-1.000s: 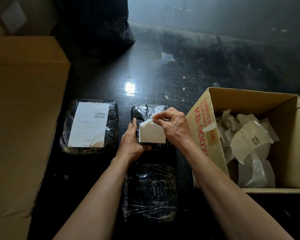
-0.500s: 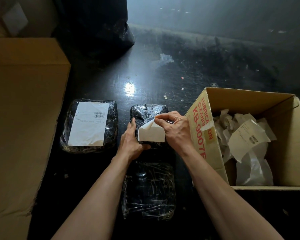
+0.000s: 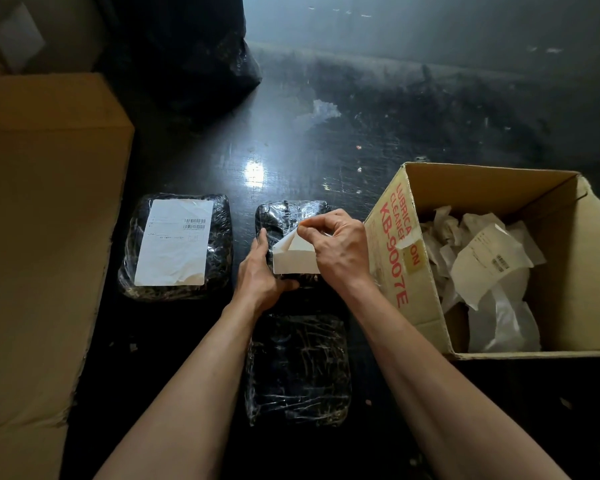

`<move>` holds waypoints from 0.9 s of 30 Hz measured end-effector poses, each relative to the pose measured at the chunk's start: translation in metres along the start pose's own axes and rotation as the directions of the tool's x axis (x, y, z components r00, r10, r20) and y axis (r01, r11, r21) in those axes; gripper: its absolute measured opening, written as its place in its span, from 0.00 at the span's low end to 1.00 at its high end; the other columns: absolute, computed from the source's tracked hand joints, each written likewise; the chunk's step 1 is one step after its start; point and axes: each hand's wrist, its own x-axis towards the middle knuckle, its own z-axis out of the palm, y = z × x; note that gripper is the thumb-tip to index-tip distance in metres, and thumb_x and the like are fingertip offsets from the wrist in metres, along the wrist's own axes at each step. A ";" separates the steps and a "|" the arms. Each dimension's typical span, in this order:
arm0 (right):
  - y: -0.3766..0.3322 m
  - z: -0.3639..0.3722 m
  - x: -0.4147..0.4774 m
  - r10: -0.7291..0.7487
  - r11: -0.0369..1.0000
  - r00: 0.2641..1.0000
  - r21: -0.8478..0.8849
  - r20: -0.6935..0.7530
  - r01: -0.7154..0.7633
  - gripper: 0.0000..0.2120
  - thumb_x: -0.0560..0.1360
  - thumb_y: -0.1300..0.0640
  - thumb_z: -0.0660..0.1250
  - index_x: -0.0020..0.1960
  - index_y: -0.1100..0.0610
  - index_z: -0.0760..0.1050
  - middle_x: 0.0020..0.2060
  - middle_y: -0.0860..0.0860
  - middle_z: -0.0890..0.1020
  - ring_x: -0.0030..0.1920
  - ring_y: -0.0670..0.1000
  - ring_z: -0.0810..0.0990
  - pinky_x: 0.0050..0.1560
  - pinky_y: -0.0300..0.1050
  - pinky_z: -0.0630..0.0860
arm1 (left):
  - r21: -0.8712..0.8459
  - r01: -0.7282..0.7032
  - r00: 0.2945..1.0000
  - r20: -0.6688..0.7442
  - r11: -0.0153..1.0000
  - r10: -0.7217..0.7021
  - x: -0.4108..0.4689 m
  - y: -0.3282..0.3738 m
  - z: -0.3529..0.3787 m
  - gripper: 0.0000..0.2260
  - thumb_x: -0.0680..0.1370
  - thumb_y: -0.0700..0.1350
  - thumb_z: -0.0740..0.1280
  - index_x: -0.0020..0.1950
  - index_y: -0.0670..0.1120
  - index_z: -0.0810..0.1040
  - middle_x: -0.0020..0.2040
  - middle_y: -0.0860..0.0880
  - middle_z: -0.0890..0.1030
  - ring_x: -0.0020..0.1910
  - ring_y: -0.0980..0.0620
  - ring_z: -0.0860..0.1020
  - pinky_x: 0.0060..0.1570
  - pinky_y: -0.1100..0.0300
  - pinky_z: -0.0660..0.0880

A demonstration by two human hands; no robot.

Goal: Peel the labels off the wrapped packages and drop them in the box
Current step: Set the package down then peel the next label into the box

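1. While the fingers (image 3: 317, 223) of my right hand (image 3: 340, 251) pinch the lifted corner of the white label (image 3: 293, 261) in the middle of the frame, my left hand (image 3: 260, 271) grips the wrapped package (image 3: 284, 213) under it.
2. I should pull slow and low, so the label does not rip.
3. The box (image 3: 392, 258) sits just right of my hands, with loose labels inside.
4. The dark surface (image 3: 361, 140) is shiny and scratched; the room is dim.
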 end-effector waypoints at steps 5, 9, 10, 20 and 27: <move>0.003 -0.005 0.005 0.043 0.999 0.999 0.026 -0.017 -0.042 0.02 0.73 0.58 0.77 0.45 0.55 0.86 0.45 0.45 0.81 0.45 0.43 0.82 0.45 0.34 0.78 | 0.011 -0.006 1.000 0.002 1.000 0.006 0.000 0.001 0.000 0.60 0.61 0.48 0.84 0.83 0.54 0.49 0.82 0.50 0.56 0.79 0.47 0.61 0.76 0.52 0.63; 0.006 -0.010 0.009 0.111 0.990 0.993 0.094 -0.037 -0.107 0.02 0.73 0.58 0.77 0.46 0.55 0.86 0.47 0.49 0.84 0.46 0.48 0.84 0.47 0.42 0.82 | 0.009 -0.003 1.000 0.012 1.000 0.003 -0.001 0.001 -0.001 0.60 0.61 0.49 0.85 0.83 0.54 0.48 0.82 0.48 0.56 0.79 0.47 0.61 0.76 0.52 0.62; 0.007 -0.011 0.010 0.134 0.985 0.990 0.113 -0.044 -0.128 0.02 0.73 0.59 0.77 0.46 0.55 0.86 0.47 0.50 0.85 0.45 0.48 0.85 0.47 0.43 0.82 | 0.012 -0.003 1.000 0.013 1.000 0.003 -0.001 0.001 -0.001 0.61 0.61 0.49 0.85 0.83 0.54 0.48 0.82 0.48 0.56 0.79 0.46 0.61 0.76 0.52 0.62; -0.003 -0.004 0.008 0.057 0.998 0.998 0.011 -0.031 -0.057 0.02 0.73 0.59 0.77 0.45 0.55 0.86 0.46 0.49 0.82 0.45 0.47 0.83 0.49 0.43 0.82 | 0.019 0.010 1.000 0.011 1.000 -0.011 0.000 0.001 -0.001 0.60 0.61 0.47 0.84 0.83 0.54 0.48 0.82 0.48 0.56 0.79 0.45 0.62 0.75 0.50 0.64; -0.010 0.004 0.005 -0.003 0.999 1.000 -0.053 -0.028 0.001 0.02 0.72 0.59 0.77 0.45 0.56 0.86 0.44 0.46 0.81 0.45 0.47 0.83 0.51 0.46 0.82 | 0.013 0.010 1.000 0.003 1.000 -0.010 0.001 0.001 0.000 0.59 0.62 0.46 0.84 0.83 0.54 0.50 0.82 0.52 0.55 0.79 0.47 0.62 0.74 0.51 0.65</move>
